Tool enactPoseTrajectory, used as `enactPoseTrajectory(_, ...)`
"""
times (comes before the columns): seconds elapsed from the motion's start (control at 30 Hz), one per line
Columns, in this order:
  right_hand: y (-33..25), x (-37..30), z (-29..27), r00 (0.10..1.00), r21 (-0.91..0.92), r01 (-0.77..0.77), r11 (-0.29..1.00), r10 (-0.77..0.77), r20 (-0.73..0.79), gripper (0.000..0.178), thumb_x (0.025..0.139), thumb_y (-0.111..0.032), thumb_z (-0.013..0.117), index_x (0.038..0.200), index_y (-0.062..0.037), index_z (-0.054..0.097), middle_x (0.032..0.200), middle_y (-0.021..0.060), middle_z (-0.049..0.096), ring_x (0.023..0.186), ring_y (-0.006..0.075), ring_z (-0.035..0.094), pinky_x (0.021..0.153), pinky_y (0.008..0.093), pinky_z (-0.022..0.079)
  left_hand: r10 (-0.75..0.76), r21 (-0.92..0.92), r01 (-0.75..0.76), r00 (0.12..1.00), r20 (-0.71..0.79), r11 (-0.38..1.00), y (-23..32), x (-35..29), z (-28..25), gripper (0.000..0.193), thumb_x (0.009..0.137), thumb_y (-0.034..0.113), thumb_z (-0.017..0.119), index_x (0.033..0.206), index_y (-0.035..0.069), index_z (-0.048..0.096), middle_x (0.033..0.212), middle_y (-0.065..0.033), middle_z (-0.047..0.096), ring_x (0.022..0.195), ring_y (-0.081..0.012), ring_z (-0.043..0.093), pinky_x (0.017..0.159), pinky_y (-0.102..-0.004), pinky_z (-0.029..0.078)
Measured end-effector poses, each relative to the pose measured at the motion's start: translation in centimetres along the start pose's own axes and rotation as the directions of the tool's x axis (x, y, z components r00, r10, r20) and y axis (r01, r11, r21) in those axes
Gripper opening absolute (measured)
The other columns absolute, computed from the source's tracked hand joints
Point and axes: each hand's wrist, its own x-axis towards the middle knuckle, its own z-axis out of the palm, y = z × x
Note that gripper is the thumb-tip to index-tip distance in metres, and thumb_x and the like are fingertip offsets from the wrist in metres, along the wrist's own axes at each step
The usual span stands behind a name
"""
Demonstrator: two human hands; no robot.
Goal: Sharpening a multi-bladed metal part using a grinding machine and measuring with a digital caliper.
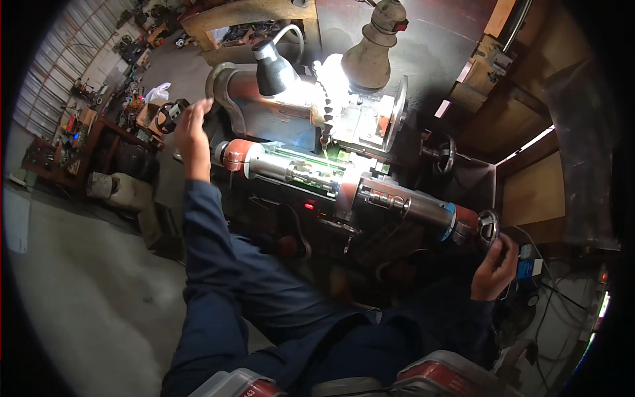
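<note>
A long machine fixture with a shiny metal cylinder (268, 164) and a red clamp ring (236, 157) at its left end lies across the middle, tilted down to the right. My left hand (192, 140) is raised beside that end, fingers stretched out, close to a dark handwheel (172, 116); whether it touches the wheel I cannot tell. At the far right end, my right hand (496, 270) has its fingers on the rim of a small metal handwheel (488, 227). Between the two halves, a bright-lit shaft (317, 178) sits in the open middle section.
A black lamp (274, 71) and a segmented coolant hose (327, 106) hang over the fixture. Behind stand a grinding machine's grey housing (264, 109) and a wheel disc (398, 112). Another handwheel (447, 155) is at the back right. Cluttered benches line the left; cables run along the right floor.
</note>
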Motion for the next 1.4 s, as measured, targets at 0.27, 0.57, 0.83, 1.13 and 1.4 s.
enactPoseTrajectory(0.27,-14.5,4.9,10.9,0.766,0.618,0.038,0.785,-0.420,0.487,0.019,0.091,-0.017,0.064,0.097,0.0005,0.070,0.079,0.0182,0.066,0.073,0.0290,0.068,0.065,0.0331,0.051,0.200,0.236,-0.470,0.703,0.682,0.850,-5.2,11.1,11.9,0.026,0.092,0.015,0.058,0.113,0.001,0.065,0.108,-0.0112,0.071,0.097,-0.0191,0.068,0.090,-0.0328,0.050)
enactPoseTrajectory(0.57,-22.7,5.3,18.8,0.665,0.616,-0.163,0.771,-0.375,0.646,0.041,0.090,-0.033,0.068,0.094,0.0077,0.068,0.057,0.0153,0.059,0.049,0.0227,0.059,0.052,0.0353,0.045,0.178,-0.079,-0.208,0.514,0.839,0.975,-8.4,13.2,21.2,0.033,0.100,0.017,0.052,0.130,0.005,0.059,0.128,-0.0114,0.062,0.117,-0.0213,0.058,0.104,-0.0331,0.042)
enactPoseTrajectory(0.83,-22.5,4.7,19.5,0.571,0.582,-0.176,0.794,-0.399,0.717,0.029,0.092,-0.022,0.063,0.081,0.0045,0.061,0.063,0.0235,0.054,0.055,0.0383,0.052,0.055,0.0409,0.043,0.104,-0.004,-0.305,0.313,0.944,0.952,-11.3,12.9,21.7,0.034,0.097,0.011,0.052,0.128,0.000,0.058,0.118,-0.0119,0.067,0.110,-0.0200,0.061,0.098,-0.0320,0.044)
enactPoseTrajectory(1.13,-22.6,5.2,19.1,0.586,0.535,-0.202,0.820,-0.337,0.737,0.031,0.095,-0.024,0.061,0.081,0.0036,0.060,0.062,0.0133,0.059,0.053,0.0190,0.052,0.056,0.0355,0.043,0.082,0.004,-0.315,0.258,0.963,0.949,-10.7,12.8,24.3,0.037,0.095,0.020,0.055,0.124,-0.002,0.061,0.117,-0.0143,0.068,0.109,-0.0200,0.060,0.096,-0.0308,0.044)
enactPoseTrajectory(1.4,-23.5,4.9,20.0,0.519,0.489,-0.109,0.866,-0.370,0.771,0.034,0.089,-0.026,0.067,0.078,0.0057,0.058,0.064,0.0192,0.057,0.054,0.0267,0.052,0.056,0.0394,0.043,-0.116,0.145,-0.211,0.147,0.982,0.967,-12.5,14.0,22.9,0.035,0.099,0.027,0.049,0.117,0.002,0.067,0.108,-0.0113,0.071,0.102,-0.0196,0.064,0.093,-0.0316,0.046)
